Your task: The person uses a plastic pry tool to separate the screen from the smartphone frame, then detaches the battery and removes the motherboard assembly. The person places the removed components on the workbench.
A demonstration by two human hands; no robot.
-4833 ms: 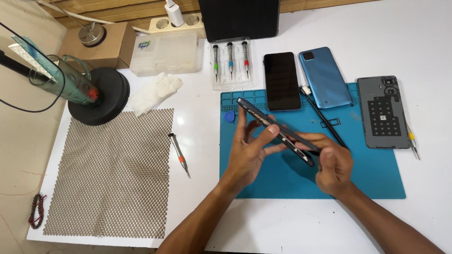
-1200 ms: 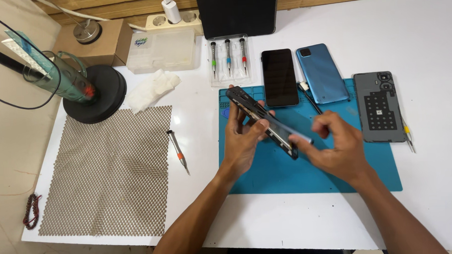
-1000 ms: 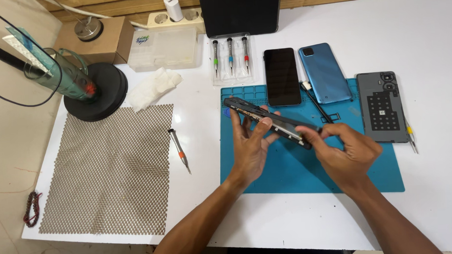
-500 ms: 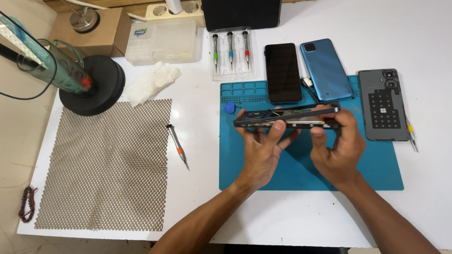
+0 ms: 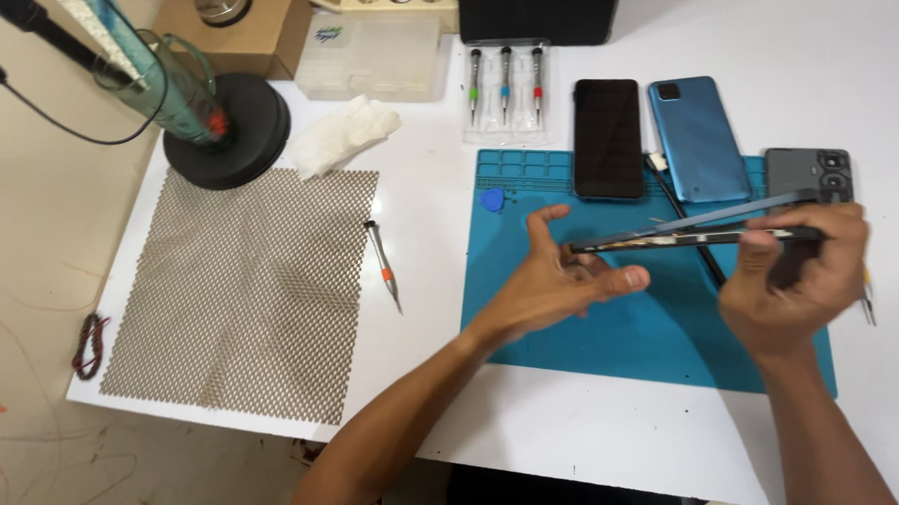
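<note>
Both my hands hold a dark smartphone [image 5: 698, 232] edge-on above the blue work mat [image 5: 611, 326]. Its back cover is lifted away from the body at the right end, so a narrow gap shows. My left hand [image 5: 560, 278] supports the phone's left end, thumb below, fingers spread. At the right end, my right hand [image 5: 799, 280] grips it with fingers curled over the edge. A black phone [image 5: 608, 137] lies face up at the mat's top edge; a blue phone back [image 5: 698, 139] lies beside it. A grey phone frame [image 5: 808, 170] lies partly behind my right hand.
A three-screwdriver set [image 5: 505, 91], a clear plastic box [image 5: 369, 66] and a white cloth [image 5: 341, 135] lie at the back. A lone screwdriver [image 5: 382, 265] rests beside a mesh mat [image 5: 237, 290]. At the left stands a round black base [image 5: 228, 131] holding a green tool. A blue pick [image 5: 491, 199] sits on the mat.
The phone has turned from a slant to level and edge-on, and has moved right. My right hand has slid to its right end; the back cover has lifted apart there.
</note>
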